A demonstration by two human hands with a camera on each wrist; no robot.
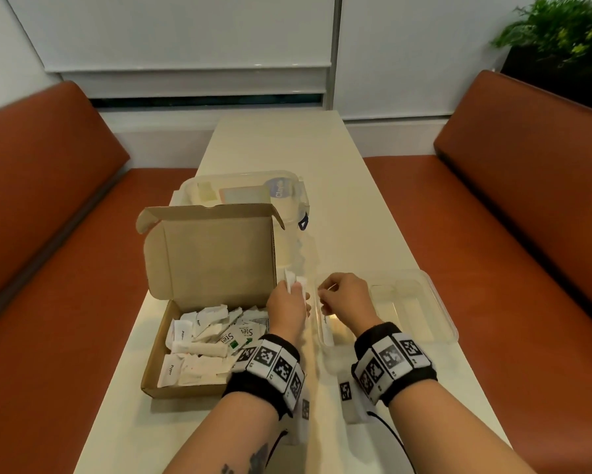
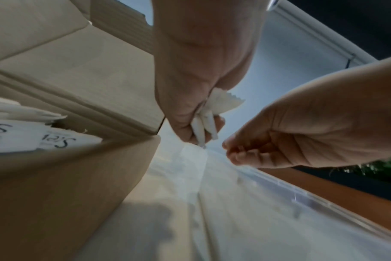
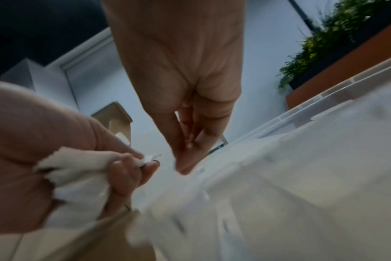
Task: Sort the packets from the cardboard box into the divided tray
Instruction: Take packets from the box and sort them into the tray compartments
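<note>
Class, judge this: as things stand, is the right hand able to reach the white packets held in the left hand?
Probably yes. The right hand hovers beside the left hand, which grips the white packets between box and tray; nothing lies between them.

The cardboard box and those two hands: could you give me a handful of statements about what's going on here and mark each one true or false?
1. The left hand grips a bunch of white packets. True.
2. The cardboard box is closed. False: its lid stands open, with many packets inside.
3. The right hand is over the near-left part of the clear divided tray. True.
4. The tray sits left of the box. False: it sits on the right.
5. The right hand holds a large bundle of packets. False: its fingers are curled, with no bundle visible.
</note>
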